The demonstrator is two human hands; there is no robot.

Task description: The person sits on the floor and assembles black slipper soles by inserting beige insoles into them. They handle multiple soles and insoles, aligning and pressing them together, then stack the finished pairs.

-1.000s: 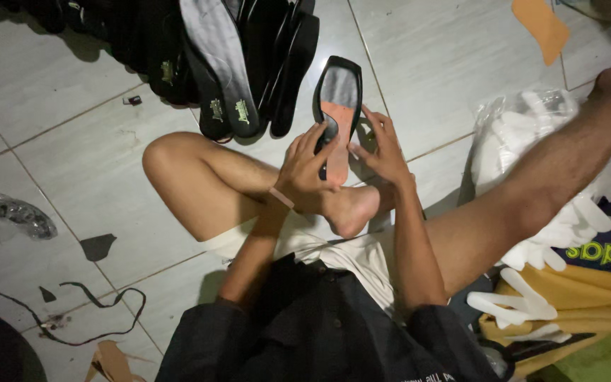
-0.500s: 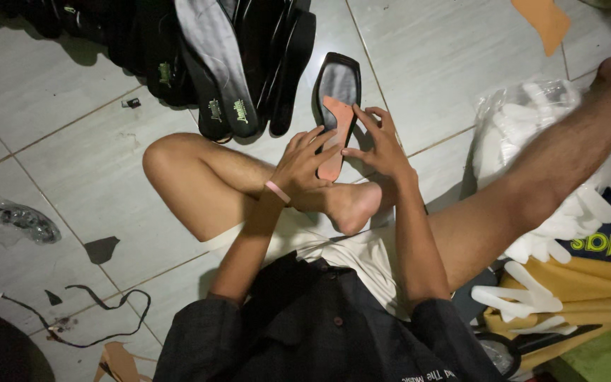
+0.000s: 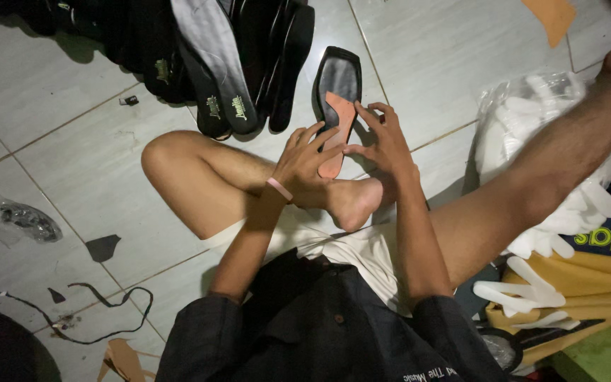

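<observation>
Hands meet over a black square-toed sole (image 3: 336, 88) at twelve o'clock; left hand (image 3: 305, 164) and right hand (image 3: 385, 145), fingers spread, press an orange insole piece (image 3: 336, 131) partly down, its heel end apparently still unseated.

Head camera looks steeply down (close) at lap.

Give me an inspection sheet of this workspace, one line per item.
Surface: pale tiled floor.
Job's things: black square-toed sole with an orange insole piece lying on it.
Clutter: pile of black soles, bag of white pieces, crumpled plastic, orange scraps.
Hands: left hand and right hand both press the insole piece.
Cables: dark cord on the floor.
Surroundings: nothing seen.
</observation>
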